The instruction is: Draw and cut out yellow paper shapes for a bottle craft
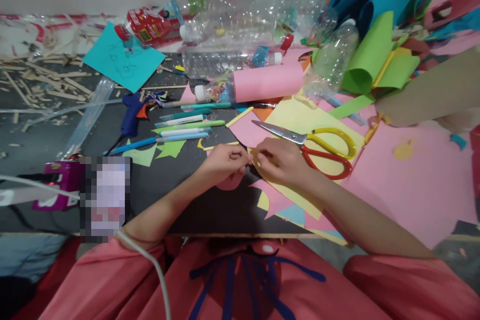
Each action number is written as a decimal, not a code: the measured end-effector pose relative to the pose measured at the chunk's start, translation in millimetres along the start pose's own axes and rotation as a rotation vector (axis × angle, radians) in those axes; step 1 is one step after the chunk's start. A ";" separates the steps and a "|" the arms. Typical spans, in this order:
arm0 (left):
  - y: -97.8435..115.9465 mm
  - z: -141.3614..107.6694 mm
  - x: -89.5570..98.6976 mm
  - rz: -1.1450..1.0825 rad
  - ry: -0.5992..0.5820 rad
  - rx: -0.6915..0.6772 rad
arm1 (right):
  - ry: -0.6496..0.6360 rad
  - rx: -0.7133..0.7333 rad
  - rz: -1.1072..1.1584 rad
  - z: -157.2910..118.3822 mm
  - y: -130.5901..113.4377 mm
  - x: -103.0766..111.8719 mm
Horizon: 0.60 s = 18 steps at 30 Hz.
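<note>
Left hand: in the head view, the left hand (228,161) is over the near middle of the dark table (202,212), its thumb and fingers closed in a pinch.
Right hand: the right hand (281,161) has its fingers curled in and meets the left at the fingertips; whether a small piece is caught between them is too fine to tell.
Rounded pink piece: it (228,183) shows just below the left fingers; whether it is held or lies on the table cannot be told.
Scissors: the scissors (297,136), with one yellow and one red handle, lie just beyond the right hand, gripped by neither hand.
Sheets: a yellow sheet (300,114) lies partly under the scissors, and a large pink sheet (416,195) spreads to its right.
Cutting done: jagged green scraps (171,149) and pink scraps (276,199) suggest a good deal of paper has been cut.
Wrapping done: one bottle has a pink paper sleeve (268,82) around it.
Left over: several clear bottles (227,63) have no such sleeve, and both sheets keep broad uncut areas; the small work at the fingertips looks unfinished, though how much remains cannot be judged.
Idle tools: the blue glue gun (131,112) and the markers (183,120) lie beyond the left hand, untouched.
</note>
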<state>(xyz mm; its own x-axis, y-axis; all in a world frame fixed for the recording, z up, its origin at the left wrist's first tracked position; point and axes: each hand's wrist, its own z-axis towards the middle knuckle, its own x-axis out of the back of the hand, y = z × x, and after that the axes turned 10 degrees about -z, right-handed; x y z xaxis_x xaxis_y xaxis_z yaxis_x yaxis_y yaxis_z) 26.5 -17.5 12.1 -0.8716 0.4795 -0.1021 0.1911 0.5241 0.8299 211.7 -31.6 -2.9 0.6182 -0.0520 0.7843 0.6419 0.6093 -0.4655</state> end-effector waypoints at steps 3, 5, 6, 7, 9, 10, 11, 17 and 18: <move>-0.5 -0.6 -2.1 0.015 0.029 0.010 | 0.187 0.001 -0.079 0.4 3.1 -2.8; -0.7 -1.2 -3.0 0.085 0.045 -0.031 | 0.241 0.009 -0.103 0.5 4.5 -2.4; -0.8 -1.3 -3.4 0.120 0.052 -0.059 | 0.256 -0.006 -0.114 0.5 5.3 -1.9; -0.9 -1.2 -3.6 0.144 0.055 -0.084 | 0.252 -0.034 -0.122 0.5 6.2 -1.4; -1.3 -0.2 -4.0 0.186 0.051 -0.110 | 0.161 -0.082 -0.128 0.9 8.9 -1.1; -1.7 0.6 -4.2 0.224 0.057 -0.127 | 0.077 -0.086 -0.122 1.3 10.7 -1.3; -2.0 1.3 -4.4 0.283 0.073 -0.154 | -0.019 -0.075 -0.112 1.8 12.7 -1.8; 1.0 -1.4 -5.9 0.573 0.216 -0.295 | -0.328 -0.001 -0.127 4.3 25.8 -5.2; 3.3 -3.3 -5.8 0.578 0.219 -0.298 | -0.323 -0.007 -0.125 4.6 27.5 -5.3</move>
<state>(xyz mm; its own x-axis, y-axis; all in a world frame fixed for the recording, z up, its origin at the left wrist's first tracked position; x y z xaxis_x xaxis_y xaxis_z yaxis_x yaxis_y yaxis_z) 30.7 -20.9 17.2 -0.7440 0.4541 0.4901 0.5484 -0.0040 0.8362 224.1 -10.9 -17.9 0.3597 0.1286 0.9242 0.7074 0.6082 -0.3600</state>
